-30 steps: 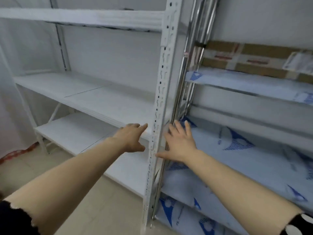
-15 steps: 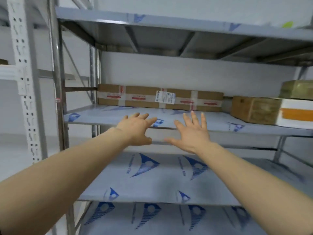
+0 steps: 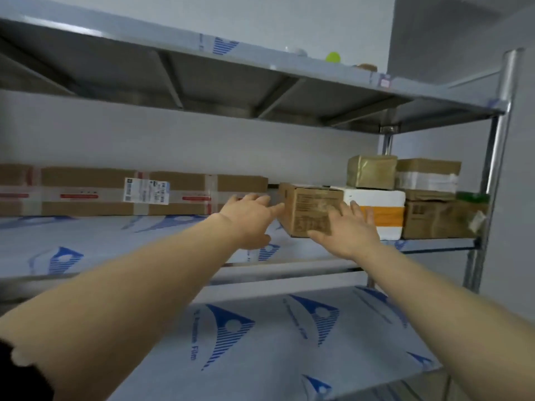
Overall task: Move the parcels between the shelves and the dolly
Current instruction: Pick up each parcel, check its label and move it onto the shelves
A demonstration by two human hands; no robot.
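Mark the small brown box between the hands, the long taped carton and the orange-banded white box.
small brown box (image 3: 309,204), head view, printed front face.
long taped carton (image 3: 86,180), head view, front face left of the label.
white box (image 3: 382,199), head view, white front above the orange band.

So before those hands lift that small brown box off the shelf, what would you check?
1. Hands free: ok. The left hand and right hand are open and hold nothing.
2. Hands placed at the small brown box: ok, one towards each side of it.
3. Grip closed: not ok, neither hand grips it.
4. Top of the box bare: ok, nothing is stacked on it.
5. Room at its right: cannot tell; the white box stands very close.
6. Dolly ready: cannot tell, it is out of view.
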